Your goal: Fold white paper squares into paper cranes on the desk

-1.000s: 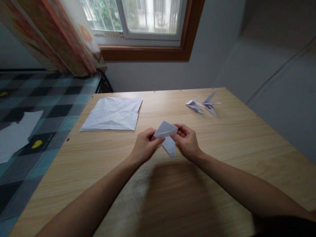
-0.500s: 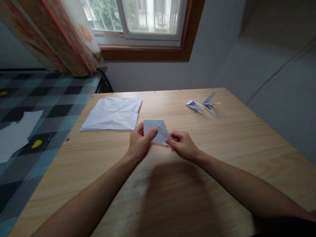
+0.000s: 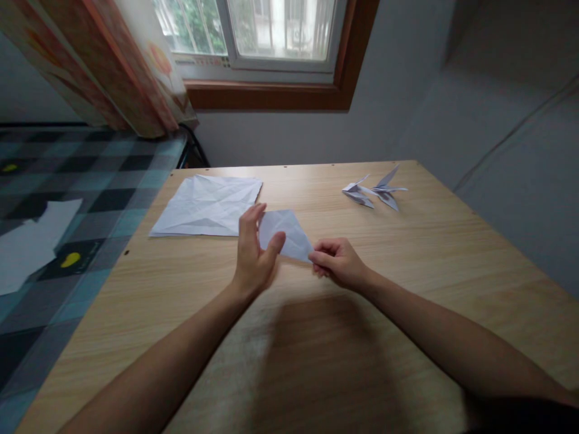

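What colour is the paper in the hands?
The paper is white; the head view shows it.

- Held paper [image 3: 292,234]: matt, smooth between faint creases;
- sheets [image 3: 205,205]: matt paper, wrinkled, one edge ragged;
- cranes [image 3: 386,188]: matt paper, sharply creased;
- table [image 3: 407,295]: wood-grained, smooth, with a soft sheen;
- trim [image 3: 271,98]: wood-like, faintly glossy;
- pane [image 3: 280,36]: glass;
- curtain [image 3: 108,66]: printed cloth, matt;
- cover [image 3: 136,163]: checked cloth, matt;
- wall [image 3: 271,138]: smooth, matt.

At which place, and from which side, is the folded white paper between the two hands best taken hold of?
Probably by a light pinch at the pointed lower-right corner of the folded white paper, coming from the right, as the right hand does. The paper looks thin and tapers there; its wider end faces the left hand.
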